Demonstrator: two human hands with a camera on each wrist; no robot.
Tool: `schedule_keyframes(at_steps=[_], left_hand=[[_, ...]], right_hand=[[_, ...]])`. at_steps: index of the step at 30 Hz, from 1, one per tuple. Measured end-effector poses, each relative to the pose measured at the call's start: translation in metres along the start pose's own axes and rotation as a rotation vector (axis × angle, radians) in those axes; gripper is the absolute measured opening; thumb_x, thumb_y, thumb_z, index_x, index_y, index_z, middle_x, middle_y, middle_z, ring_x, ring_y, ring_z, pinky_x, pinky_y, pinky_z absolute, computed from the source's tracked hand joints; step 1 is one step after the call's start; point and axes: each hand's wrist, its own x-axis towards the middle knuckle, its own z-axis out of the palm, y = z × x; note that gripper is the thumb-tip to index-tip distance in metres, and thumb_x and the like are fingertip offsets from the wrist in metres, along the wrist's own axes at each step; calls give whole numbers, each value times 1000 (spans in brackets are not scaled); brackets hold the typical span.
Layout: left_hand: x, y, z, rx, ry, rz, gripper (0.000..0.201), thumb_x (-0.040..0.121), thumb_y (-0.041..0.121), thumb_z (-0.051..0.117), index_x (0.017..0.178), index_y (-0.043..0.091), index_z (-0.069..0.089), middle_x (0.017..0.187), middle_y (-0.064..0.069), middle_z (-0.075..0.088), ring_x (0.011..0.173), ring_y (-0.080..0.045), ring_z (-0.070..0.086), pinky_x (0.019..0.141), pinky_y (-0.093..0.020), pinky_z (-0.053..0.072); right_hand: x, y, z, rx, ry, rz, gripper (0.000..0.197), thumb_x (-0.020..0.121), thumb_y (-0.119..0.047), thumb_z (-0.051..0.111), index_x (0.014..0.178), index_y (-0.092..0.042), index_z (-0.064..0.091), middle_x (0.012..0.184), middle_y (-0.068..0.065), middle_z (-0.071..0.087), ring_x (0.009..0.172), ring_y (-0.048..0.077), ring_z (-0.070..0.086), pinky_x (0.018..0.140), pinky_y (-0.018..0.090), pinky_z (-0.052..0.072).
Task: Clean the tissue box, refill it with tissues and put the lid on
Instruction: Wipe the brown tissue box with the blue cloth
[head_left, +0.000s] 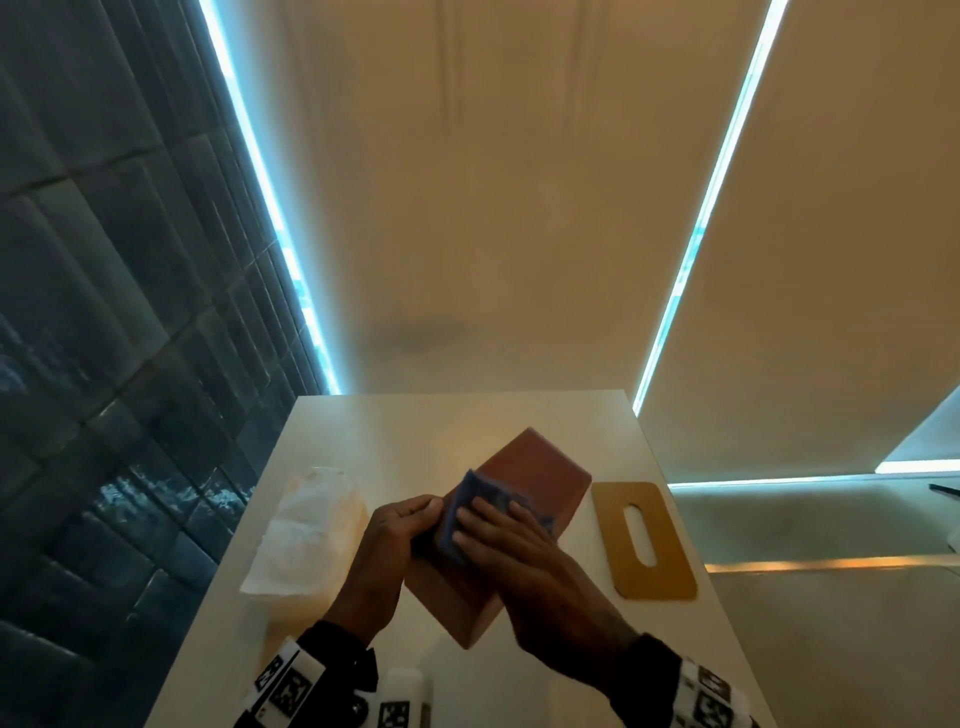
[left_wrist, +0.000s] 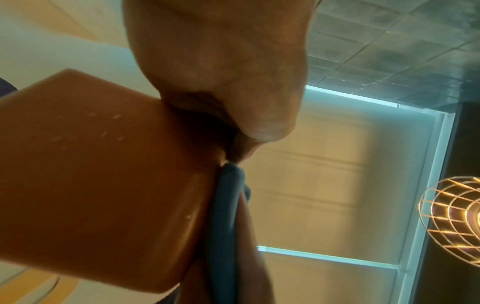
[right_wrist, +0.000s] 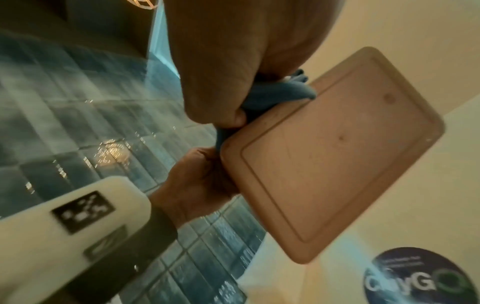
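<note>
Smooth terracotta rectangular tissue box (head_left: 524, 467) tilted above the table (head_left: 363, 426), left hand (head_left: 400, 525) curled gripping its side, right hand (head_left: 498, 525) flat-fingered, pressing folded blue cloth (head_left: 475, 491) on it, slotted tan lid (head_left: 641, 540) flat near right edge, crinkled white tissues (head_left: 306, 530) near left edge.

Tissue box (head_left: 498, 525) held tilted above table (head_left: 363, 431), mid-table. Left hand (head_left: 400, 530) at box's left side; right hand (head_left: 498, 535) laid on cloth (head_left: 480, 491) against box's upper face. Tissue pack (head_left: 306, 530) lying left of box on table. Lid (head_left: 641, 538) lying flat right of box, apart from it.
</note>
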Motion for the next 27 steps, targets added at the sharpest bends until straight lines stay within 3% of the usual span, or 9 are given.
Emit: schedule_keyframes(at_steps=[2,5,9,15,18,21,23,25,27], left_hand=[[-4,-2,-3,10,-15,1,31,97,18,47,95,1,72,98,-34,66,84,-33,63,80,-43,47],[-6,-6,2,43,-22,-15,31,97,20,48,93,2,73,96,-30,69,87,-38,65,81,-42,48],[-5,0,9,-3,-10,-30,30,97,17,47,93,4,74,97,-29,70,88,-33,66,82,-42,49],[-13,4,0,41,-33,15,33,98,13,42,96,1,72,90,-24,71,81,-30,65,73,-35,52],[-19,-1,-1,52,-65,43,30,97,21,48,90,3,72,82,-18,69,78,-24,61,74,-33,46],[-22,-7,-4,83,-83,58,36,87,35,52,92,5,72,92,-26,68,84,-31,63,81,-37,45],[-24,-10,0,101,-90,51,38,86,37,52,93,6,72,95,-27,67,91,-39,63,83,-39,46],[-24,-8,6,90,-72,56,35,86,35,53,93,8,73,94,-23,71,94,-38,65,84,-40,48],[-22,-5,10,57,-47,71,27,92,27,53,94,11,75,94,-20,73,93,-33,67,86,-44,49]], right_hand=[[-11,17,-4,-7,38,-51,78,81,1,67,144,-29,32,152,-3,37,145,12,26,118,43,24],[-3,48,-12,-37,196,144,69,79,3,71,137,-20,42,143,7,50,139,12,29,104,56,42],[12,23,-1,-89,149,184,70,85,-14,69,144,-20,32,151,4,38,142,17,24,113,57,28],[-6,-6,1,-20,-44,-231,56,93,-20,49,145,-24,29,152,-1,34,147,7,12,122,33,4],[-22,22,-18,23,72,-169,50,88,-5,54,135,-21,50,145,-1,48,141,11,35,120,34,21],[-16,57,-34,-29,275,161,54,84,9,55,132,-15,54,140,3,51,135,14,40,109,48,40],[-3,64,-37,-48,309,364,50,88,8,54,134,-12,52,139,-3,45,133,13,36,106,52,42],[6,48,-32,-104,313,328,47,92,-3,54,137,-13,48,143,1,46,135,15,33,109,55,37],[6,18,-21,-106,228,102,51,91,-19,50,141,-17,40,147,6,45,141,19,30,116,48,28]])
